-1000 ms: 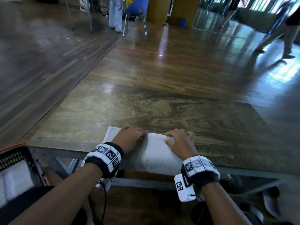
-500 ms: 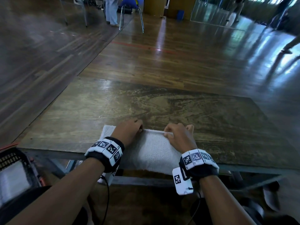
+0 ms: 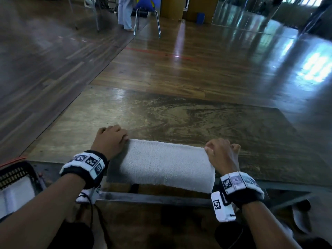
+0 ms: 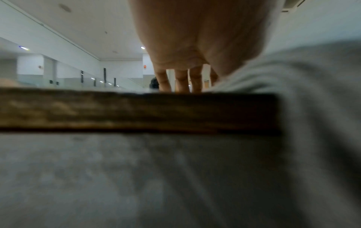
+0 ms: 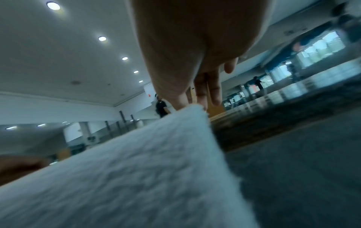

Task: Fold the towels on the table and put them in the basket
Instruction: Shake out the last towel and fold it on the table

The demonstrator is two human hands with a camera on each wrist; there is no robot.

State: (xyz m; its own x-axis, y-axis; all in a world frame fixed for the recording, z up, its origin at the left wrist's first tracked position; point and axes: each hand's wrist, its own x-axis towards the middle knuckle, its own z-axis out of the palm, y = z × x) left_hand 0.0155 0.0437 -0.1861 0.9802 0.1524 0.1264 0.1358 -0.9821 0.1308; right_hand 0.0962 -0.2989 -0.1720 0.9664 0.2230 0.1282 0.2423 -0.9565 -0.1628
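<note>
A white towel (image 3: 165, 164) lies folded into a long strip at the near edge of the wooden table (image 3: 179, 119), its front part hanging over the edge. My left hand (image 3: 111, 139) is at the towel's far left corner, fingers curled down over it. My right hand (image 3: 221, 153) pinches the far right corner, thumb on top. In the left wrist view the fingers (image 4: 181, 80) reach down beside the towel (image 4: 312, 92) above the table edge (image 4: 136, 111). In the right wrist view the fingers (image 5: 205, 92) sit behind the raised towel corner (image 5: 136, 169). A black basket (image 3: 16, 171) stands low at the left.
Inside the basket lies a folded white towel (image 3: 16, 196). An orange cable (image 3: 10, 161) runs by the basket. The table's metal frame (image 3: 152, 198) shows under the front edge. A blue chair (image 3: 145, 8) and a person's legs (image 3: 124, 13) stand far back on the wooden floor.
Both hands have slid apart along the towel's far edge, from near its middle out to its two ends. The towel stays at the table's near edge.
</note>
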